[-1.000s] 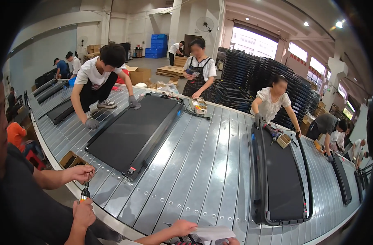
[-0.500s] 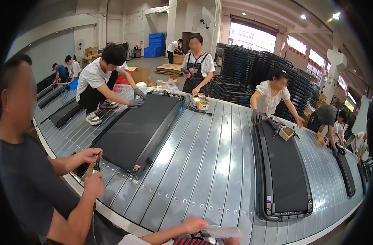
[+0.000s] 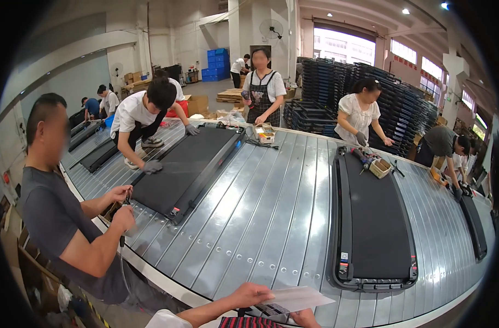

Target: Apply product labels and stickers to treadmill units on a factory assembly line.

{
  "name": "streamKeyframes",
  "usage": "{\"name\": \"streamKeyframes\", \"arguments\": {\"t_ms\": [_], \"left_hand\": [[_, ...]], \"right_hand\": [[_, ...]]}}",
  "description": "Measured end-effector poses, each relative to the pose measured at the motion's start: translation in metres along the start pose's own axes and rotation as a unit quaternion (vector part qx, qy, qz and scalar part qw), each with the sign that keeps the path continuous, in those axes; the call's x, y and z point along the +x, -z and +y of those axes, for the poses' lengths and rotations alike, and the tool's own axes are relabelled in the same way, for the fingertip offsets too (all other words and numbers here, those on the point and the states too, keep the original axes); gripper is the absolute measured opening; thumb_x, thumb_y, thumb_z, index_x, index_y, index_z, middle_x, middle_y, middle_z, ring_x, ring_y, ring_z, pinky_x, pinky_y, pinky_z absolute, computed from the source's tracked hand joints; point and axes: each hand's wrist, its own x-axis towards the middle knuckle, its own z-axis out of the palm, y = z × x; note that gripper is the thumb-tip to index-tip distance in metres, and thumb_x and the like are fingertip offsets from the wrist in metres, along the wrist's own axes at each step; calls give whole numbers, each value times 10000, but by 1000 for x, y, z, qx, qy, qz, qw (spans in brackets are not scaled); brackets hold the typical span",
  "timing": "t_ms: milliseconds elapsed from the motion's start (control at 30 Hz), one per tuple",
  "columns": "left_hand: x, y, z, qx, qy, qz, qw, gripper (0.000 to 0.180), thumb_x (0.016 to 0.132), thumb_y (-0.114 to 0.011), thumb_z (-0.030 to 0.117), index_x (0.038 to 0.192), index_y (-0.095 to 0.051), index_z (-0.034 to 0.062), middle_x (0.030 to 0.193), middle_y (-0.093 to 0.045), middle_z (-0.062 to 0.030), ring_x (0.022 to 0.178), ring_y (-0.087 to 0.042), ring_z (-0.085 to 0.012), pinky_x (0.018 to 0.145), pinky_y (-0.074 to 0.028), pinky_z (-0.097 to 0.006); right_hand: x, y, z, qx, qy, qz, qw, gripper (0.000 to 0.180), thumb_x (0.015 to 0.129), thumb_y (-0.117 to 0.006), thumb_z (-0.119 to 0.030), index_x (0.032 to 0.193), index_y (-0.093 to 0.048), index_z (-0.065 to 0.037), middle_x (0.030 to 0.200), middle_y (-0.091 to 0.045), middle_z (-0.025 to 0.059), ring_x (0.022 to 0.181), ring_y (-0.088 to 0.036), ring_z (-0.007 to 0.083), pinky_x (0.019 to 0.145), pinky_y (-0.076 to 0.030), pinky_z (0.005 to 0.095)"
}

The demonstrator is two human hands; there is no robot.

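Observation:
At the near edge of the metal-slatted table (image 3: 244,218), my left hand (image 3: 250,295) pinches the left edge of a thin translucent sheet (image 3: 301,298), closed on it. My right hand (image 3: 305,318) is at the sheet's near side and appears to grip its edge; its fingers are partly covered. A small dark-and-white patterned piece (image 3: 271,310) shows beneath the sheet's left part, too small to make out. Ahead to the right lies a long black-topped panel in a dark frame (image 3: 378,218), with red-and-white labels at its near corners.
A second black panel (image 3: 178,169) lies to the left, where a person crouches on the table, gloved hands on it. Nearer left, a person (image 3: 69,218) holds a corded tool (image 3: 125,210). A drill (image 3: 360,157) and small box (image 3: 380,168) rest on the right panel's far end.
The sheet and both my hands have risen a little in view, and the sheet is more tilted. The crouching person's gloved hands have spread apart. The person at the far right panel has drawn back.

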Motion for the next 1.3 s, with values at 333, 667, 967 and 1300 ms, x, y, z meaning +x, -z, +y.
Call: {"name": "streamKeyframes", "arguments": {"t_ms": [333, 667, 967, 1300], "left_hand": [[-1, -61, 40, 44, -1, -3, 999, 229, 823, -515, 321, 900, -596, 121, 717, -577, -98, 621, -543, -277, 564, -426, -320], [-12, -25, 36, -20, 19, 122, 992, 211, 833, -532, 248, 925, -596, 70, 704, -594, -87, 600, -556, -156, 565, -428, -247], [-24, -14, -19, -15, 90, 103, 990, 240, 811, -549, 306, 918, -624, 105, 678, -610, -78, 587, -594, -158, 546, -449, -277], [-32, -9, -64, 18, -9, 123, 992, 236, 799, -542, 295, 886, -621, 91, 723, -599, -99, 604, -566, -266, 549, -447, -299]], "right_hand": [[-39, 51, 12, -1, 23, -103, 994, 217, 765, -546, -245, 832, -607, -49, 769, -586, 185, 729, -546, 344, 647, -435, 393], [-17, 55, -23, 87, 22, -157, 984, 291, 799, -517, -325, 1001, -566, -122, 851, -593, 151, 772, -562, 338, 662, -456, 371], [23, 44, -4, -176, -14, -180, 968, 315, 761, -601, -251, 1037, -559, -105, 855, -609, 139, 797, -594, 264, 692, -469, 340], [39, 33, -7, -181, -28, -160, 970, 296, 765, -579, -275, 979, -569, -71, 810, -600, 160, 764, -579, 298, 665, -457, 367]]}}
